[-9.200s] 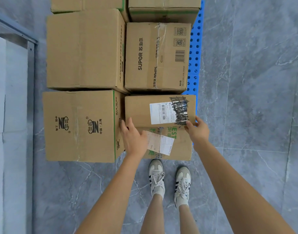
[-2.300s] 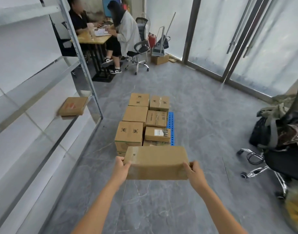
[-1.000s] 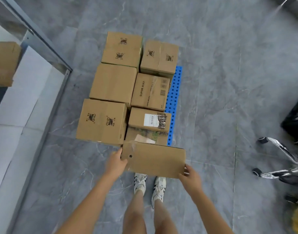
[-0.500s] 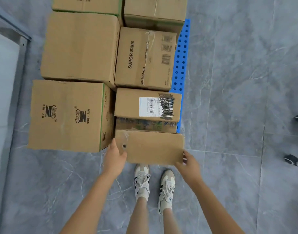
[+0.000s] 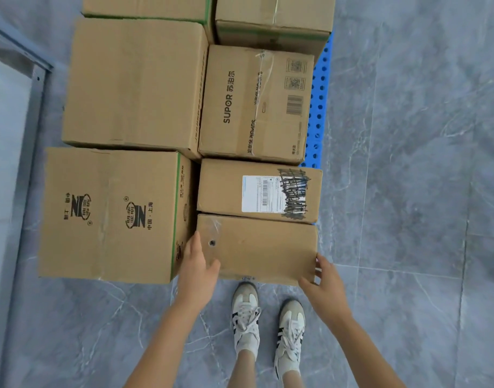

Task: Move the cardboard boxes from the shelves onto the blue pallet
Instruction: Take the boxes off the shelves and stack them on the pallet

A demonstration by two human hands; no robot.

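at the near end of the blue pallet [image 5: 318, 107]: plain cardboard box [image 5: 257, 247], carried forward in the last half second, lay flush against the labelled box [image 5: 257, 190]. left hand [image 5: 196, 271] and right hand [image 5: 325, 281] gripped its ends, fingers curled. placement judged nearly done; release pending.

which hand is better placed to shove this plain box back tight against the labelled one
Probably the right hand: it wraps the near right corner of the plain box, with open floor beside it. The left hand is squeezed between that box and the tall box.
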